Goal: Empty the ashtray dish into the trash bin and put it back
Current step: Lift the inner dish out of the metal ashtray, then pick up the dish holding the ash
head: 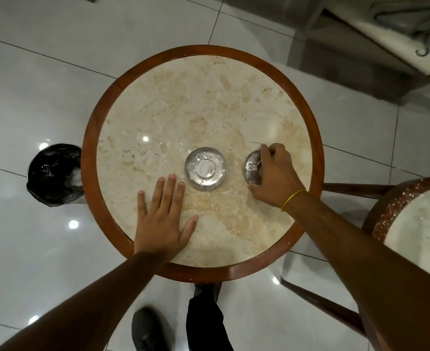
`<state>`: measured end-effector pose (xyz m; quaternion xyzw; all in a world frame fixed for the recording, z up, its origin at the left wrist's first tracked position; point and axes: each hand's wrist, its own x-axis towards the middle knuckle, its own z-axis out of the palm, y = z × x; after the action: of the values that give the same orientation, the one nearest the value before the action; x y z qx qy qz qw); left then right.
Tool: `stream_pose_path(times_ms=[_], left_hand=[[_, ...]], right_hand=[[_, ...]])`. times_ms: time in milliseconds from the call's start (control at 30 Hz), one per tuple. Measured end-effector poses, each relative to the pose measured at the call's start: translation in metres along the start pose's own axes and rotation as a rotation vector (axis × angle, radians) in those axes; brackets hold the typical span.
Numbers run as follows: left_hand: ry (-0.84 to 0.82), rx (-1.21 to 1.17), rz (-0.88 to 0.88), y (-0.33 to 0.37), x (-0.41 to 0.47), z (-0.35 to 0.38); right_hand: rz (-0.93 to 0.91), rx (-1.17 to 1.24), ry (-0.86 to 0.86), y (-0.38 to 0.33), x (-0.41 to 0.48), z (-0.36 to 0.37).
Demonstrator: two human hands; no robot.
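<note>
glossy white tile floor (44,59), marble-topped round table (183,102)

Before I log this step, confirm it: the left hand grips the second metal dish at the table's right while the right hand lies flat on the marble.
Hands are swapped. The head view shows the right hand gripping the second metal dish, and the left hand flat on the marble table.
</note>
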<state>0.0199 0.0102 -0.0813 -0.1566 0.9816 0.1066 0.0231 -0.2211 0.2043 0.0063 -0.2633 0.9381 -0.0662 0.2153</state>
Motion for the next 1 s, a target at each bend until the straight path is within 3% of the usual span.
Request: stream_pose_path(times_ms=[300, 400, 500, 600, 767, 1000], left_hand=[[-0.010, -0.008, -0.007, 0.000, 0.000, -0.001], [-0.013, -0.011, -0.008, 0.000, 0.000, -0.001], [-0.019, -0.009, -0.006, 0.000, 0.000, -0.001], [-0.026, 0.003, -0.003, -0.002, 0.000, 0.001], [-0.010, -0.013, 0.004, -0.003, 0.000, 0.003], [-0.004, -0.034, -0.003, -0.002, 0.000, 0.000]], right_hand=[[0.052, -0.049, 0.002, -0.007, -0.002, 0.000], [0.060, -0.059, 0.196, -0.027, -0.005, -0.004], [-0.012, 0.121, 0.345, -0.052, -0.005, 0.001], [0.046, 0.348, 0.249, -0.078, 0.001, 0.011], [0.236, 0.468, 0.121, -0.093, 0.021, 0.020], [0.206, 0.494, 0.132, -0.098, 0.038, 0.005]])
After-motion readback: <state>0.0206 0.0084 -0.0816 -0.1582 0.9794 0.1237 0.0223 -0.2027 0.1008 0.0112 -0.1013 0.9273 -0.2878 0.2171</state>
